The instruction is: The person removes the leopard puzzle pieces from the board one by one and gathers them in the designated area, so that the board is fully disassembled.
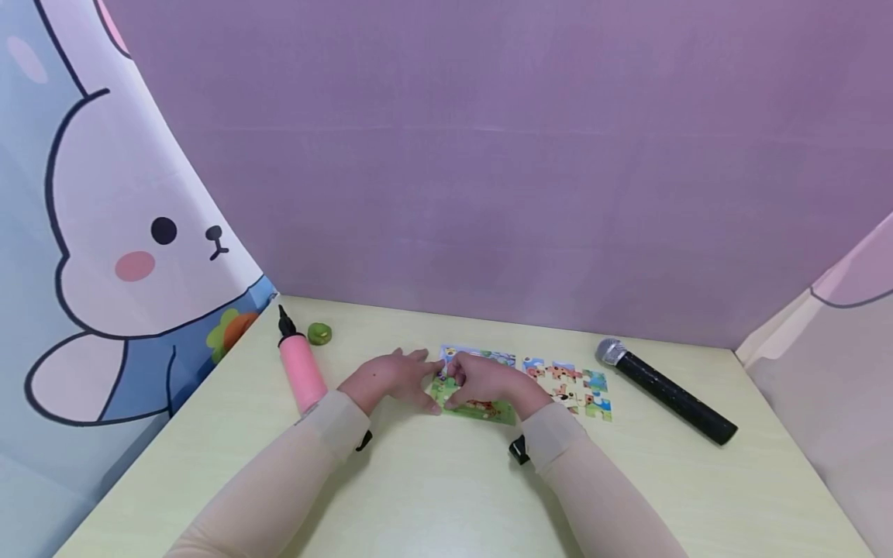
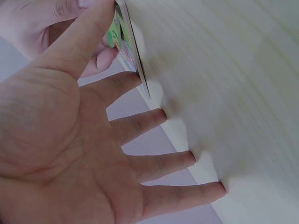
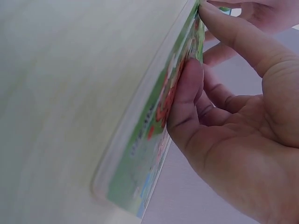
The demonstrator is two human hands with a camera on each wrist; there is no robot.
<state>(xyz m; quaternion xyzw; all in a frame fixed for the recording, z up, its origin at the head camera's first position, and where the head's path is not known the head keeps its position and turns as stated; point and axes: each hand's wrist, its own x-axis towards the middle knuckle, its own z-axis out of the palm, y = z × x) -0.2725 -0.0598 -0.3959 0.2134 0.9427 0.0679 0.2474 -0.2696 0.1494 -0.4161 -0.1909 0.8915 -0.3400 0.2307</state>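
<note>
A picture jigsaw board (image 1: 488, 412) lies flat at the middle of the table. My left hand (image 1: 395, 381) stands at its left edge, fingers straight and spread. Its thumb touches the board's edge, and other fingertips rest on the tabletop in the left wrist view. Over the board's left part is my right hand (image 1: 484, 380), with curled fingers (image 3: 184, 105) against the picture and the thumb stretched to the board's far end. A small green part (image 2: 113, 36) shows by the right fingers; whether it is a loose piece in their grip is hidden.
Several loose jigsaw pieces (image 1: 596, 404) lie right of the board. Farther right is a black microphone (image 1: 673, 393) with a silver head. At the left are a pink hand pump (image 1: 302, 372) and a small green lump (image 1: 319, 334). A purple curtain (image 1: 488, 155) hangs behind the table.
</note>
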